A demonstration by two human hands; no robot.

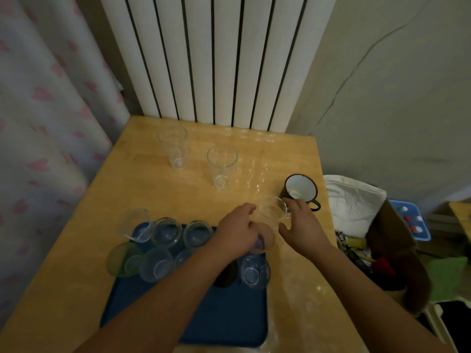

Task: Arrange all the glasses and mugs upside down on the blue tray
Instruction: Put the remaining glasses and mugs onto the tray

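Between left hand and right hand: clear glass.

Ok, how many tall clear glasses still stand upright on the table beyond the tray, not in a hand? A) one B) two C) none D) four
B: two upright glasses, a far one and a nearer one, stand on the table beyond the tray, both rims up.

table: wood-look top, smooth, glossy with reflections
tray: blue, smooth, matt, looks plastic
glasses: clear glass, shiny
green glass: tinted, translucent
mug: dark outside, white glossy inside, enamel-like
cloth: white, crumpled, soft
radiator: white, smooth
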